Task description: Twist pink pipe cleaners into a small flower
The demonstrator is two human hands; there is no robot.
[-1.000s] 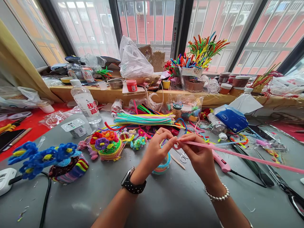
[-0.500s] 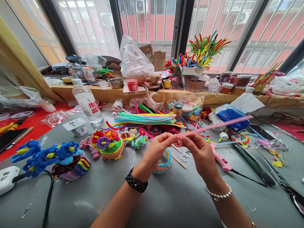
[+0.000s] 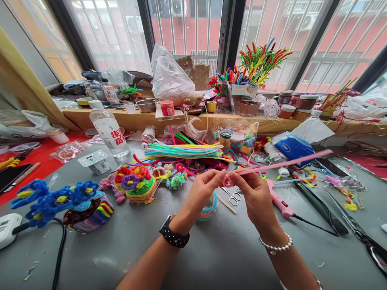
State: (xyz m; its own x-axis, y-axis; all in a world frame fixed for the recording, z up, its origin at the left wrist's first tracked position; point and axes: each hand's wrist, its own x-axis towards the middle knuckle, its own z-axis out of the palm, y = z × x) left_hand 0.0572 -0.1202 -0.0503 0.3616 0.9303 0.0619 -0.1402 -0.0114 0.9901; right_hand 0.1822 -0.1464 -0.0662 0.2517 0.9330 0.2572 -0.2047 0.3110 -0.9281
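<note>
A pink pipe cleaner (image 3: pixel 284 163) is held up between my two hands. Its near end is wound into a small flat spiral, while the long straight end points to the right. My left hand (image 3: pixel 205 193) pinches the coil's left side with thumb and forefinger. On the coil's right side, my right hand (image 3: pixel 252 193) grips the strand where it leaves the spiral. Below the hands stands a round coiled cup of blue and pale pipe cleaners (image 3: pixel 209 207), partly hidden by my left hand. Small scissors (image 3: pixel 233 197) and a thin wooden stick (image 3: pixel 226 204) lie just behind.
A bundle of pastel pipe cleaners (image 3: pixel 184 151) lies beyond my hands. To the left are a flower-topped cake (image 3: pixel 140 185) and a striped pot (image 3: pixel 90 213) with blue flowers. A pink glue gun (image 3: pixel 279 201) and large scissors (image 3: pixel 347 221) lie to the right.
The pink strand's free end has swung slightly lower and further right. Both hands keep their pinch on the coil, which has turned a little. The view has shifted slightly.
</note>
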